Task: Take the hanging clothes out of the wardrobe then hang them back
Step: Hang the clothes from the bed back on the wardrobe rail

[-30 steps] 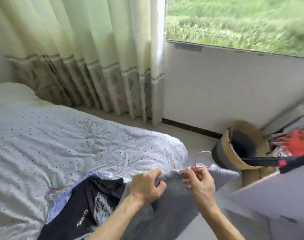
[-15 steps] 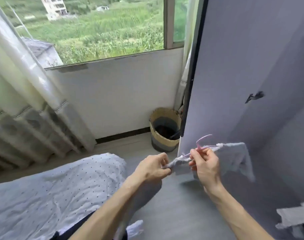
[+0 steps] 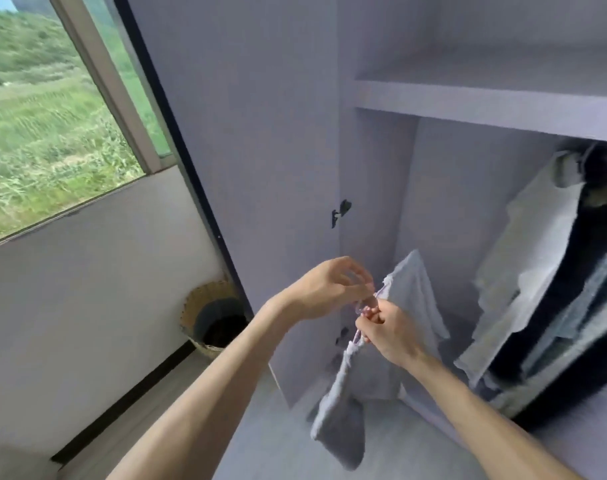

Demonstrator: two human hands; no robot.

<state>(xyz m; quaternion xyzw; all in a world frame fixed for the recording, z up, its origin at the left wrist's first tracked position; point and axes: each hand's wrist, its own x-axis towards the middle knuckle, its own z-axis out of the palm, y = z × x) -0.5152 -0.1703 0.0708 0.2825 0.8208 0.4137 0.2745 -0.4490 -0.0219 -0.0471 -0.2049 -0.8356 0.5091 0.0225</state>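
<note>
Garment (image 3: pixel 412 296), grey, looks light and limp, droops off thin hanger (image 3: pixel 356 336) before open wardrobe (image 3: pixel 444 188). Right hand (image 3: pixel 392 336) grips hanger neck, left hand (image 3: pixel 329 289) pinches hook. Best held by stiff hook.

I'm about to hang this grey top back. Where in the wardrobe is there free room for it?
Free: the stretch under the shelf between the wardrobe's left wall and the white shirt. Crowded: the right end, where that shirt and dark clothes hang packed together.
</note>
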